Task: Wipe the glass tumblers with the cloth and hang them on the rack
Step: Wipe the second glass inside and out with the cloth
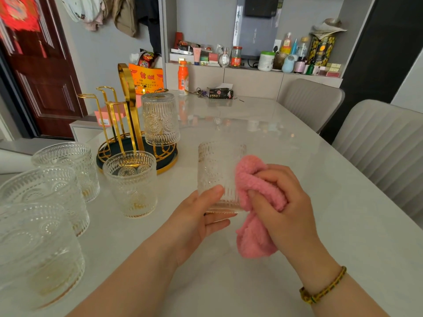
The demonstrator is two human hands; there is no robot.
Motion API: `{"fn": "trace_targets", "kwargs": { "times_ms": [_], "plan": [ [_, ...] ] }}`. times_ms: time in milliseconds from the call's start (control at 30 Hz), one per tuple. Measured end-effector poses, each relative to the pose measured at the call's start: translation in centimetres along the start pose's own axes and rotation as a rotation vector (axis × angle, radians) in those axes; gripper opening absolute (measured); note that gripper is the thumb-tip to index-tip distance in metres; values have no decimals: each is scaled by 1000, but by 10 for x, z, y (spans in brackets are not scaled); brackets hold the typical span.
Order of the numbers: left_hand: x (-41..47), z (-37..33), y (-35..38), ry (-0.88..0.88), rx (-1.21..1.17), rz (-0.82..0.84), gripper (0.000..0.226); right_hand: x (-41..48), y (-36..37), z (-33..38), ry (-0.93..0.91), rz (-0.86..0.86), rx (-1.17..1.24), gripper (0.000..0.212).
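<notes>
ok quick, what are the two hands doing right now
Left hand: grips the glass tumbler near its base, thumb on the front.
Right hand: fingers curled round the pink cloth, pressing it against the tumbler's side.

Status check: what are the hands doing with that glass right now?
Left hand grips glass; right hand presses pink cloth against it. Second glass hung on rack; four more glasses waiting on table, one just before rack.

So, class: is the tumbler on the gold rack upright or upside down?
Upside down: the tumbler hangs over a rack prong, its base uppermost.
</notes>
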State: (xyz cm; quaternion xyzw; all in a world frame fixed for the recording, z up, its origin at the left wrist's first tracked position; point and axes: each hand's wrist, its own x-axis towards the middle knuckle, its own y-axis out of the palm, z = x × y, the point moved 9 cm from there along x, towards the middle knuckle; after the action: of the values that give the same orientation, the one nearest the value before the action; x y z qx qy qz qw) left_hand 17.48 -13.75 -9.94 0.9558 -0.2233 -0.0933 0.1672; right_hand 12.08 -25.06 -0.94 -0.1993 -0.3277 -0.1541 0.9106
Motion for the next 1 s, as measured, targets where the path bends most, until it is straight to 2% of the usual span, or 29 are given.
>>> {"fn": "trace_targets", "kwargs": {
  "times_ms": [100,167,233,300,367,433,500,600,733,833,933,1000],
  "plan": [
    [-3,0,7,33,118,55,71,3,-19,-10,88,-156,103,12],
    [-5,-1,12,46,108,79,71,3,-24,-24,192,-200,196,20],
    [-6,-3,12,35,41,63,60,3,-18,-31,263,-162,224,26],
    [-6,-6,7,29,-56,10,45,1,-2,-34,310,-70,257,21],
    [-6,-11,0,47,-87,-47,45,-3,11,-35,353,-4,327,16],
    [-6,-14,-4,72,-88,-77,42,-5,14,-35,374,-2,382,25],
    [-7,-16,-3,84,-68,-68,36,-5,12,-31,362,-19,381,31],
    [-8,-18,-3,112,-13,-75,36,-4,10,-29,349,-23,357,27],
    [-5,-17,-12,105,6,-163,70,-3,6,-30,305,-34,284,27],
    [-3,-11,-11,49,52,-145,57,-4,3,-30,247,-43,168,20],
    [-2,-8,-7,44,182,-77,60,-4,9,-16,121,-13,68,16],
    [-3,-9,-6,60,224,-46,44,-6,16,-8,45,26,24,18]
  ]
}}
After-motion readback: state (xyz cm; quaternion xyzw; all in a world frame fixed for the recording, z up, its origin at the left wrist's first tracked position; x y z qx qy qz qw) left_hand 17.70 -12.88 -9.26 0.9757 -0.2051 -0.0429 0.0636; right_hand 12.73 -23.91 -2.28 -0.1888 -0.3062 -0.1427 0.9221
